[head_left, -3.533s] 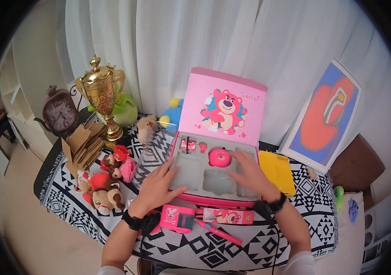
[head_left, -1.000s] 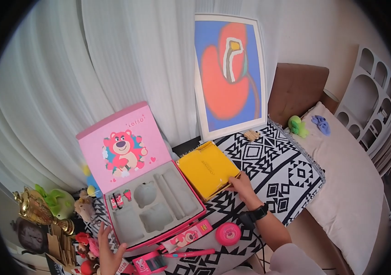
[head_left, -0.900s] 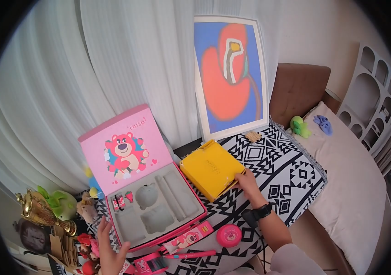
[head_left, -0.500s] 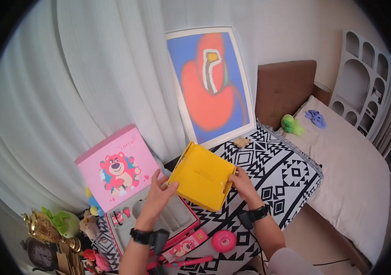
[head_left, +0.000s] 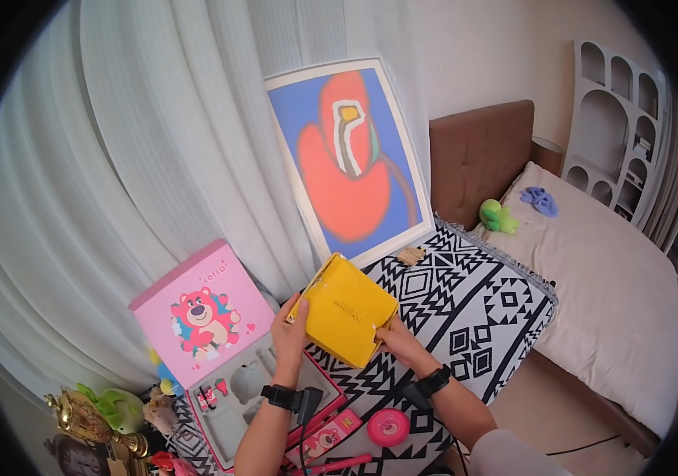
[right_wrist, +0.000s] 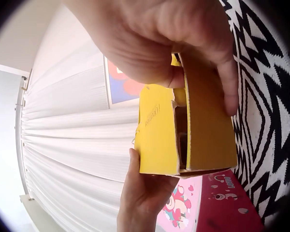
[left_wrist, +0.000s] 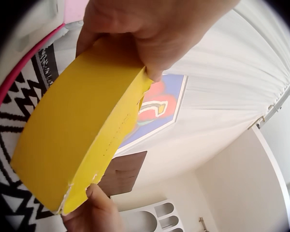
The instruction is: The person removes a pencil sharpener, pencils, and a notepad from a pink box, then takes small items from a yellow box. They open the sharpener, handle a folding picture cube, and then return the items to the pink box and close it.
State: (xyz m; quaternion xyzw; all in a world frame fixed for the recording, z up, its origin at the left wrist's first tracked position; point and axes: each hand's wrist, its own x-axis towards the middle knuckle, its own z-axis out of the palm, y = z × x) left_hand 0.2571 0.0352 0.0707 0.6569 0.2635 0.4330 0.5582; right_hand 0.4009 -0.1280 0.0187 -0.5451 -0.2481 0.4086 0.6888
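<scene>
A yellow cardboard box (head_left: 347, 313) is held between both hands over the patterned cloth, beside the open pink bear box (head_left: 210, 317). My left hand (head_left: 288, 337) grips its left edge, thumb on the top face; the left wrist view shows that hand (left_wrist: 150, 24) over one end of the box (left_wrist: 82, 111). My right hand (head_left: 404, 347) pinches the near right edge. In the right wrist view the right hand (right_wrist: 169, 43) holds a side panel of the box (right_wrist: 210, 125), with a dark gap along its torn edge.
A pink round case (head_left: 388, 427), a pink pencil pack (head_left: 334, 436) and a pink pen (head_left: 331, 465) lie near the front edge. A framed picture (head_left: 347, 159) leans against the curtain. At lower left stand a gold trophy (head_left: 81, 420) and plush toys. A bed (head_left: 593, 270) is right.
The yellow box has been lifted off the cloth and tilted. My left hand has come from the pink box's left side and taken hold of it. Earlier, the round case left the pink box's tray.
</scene>
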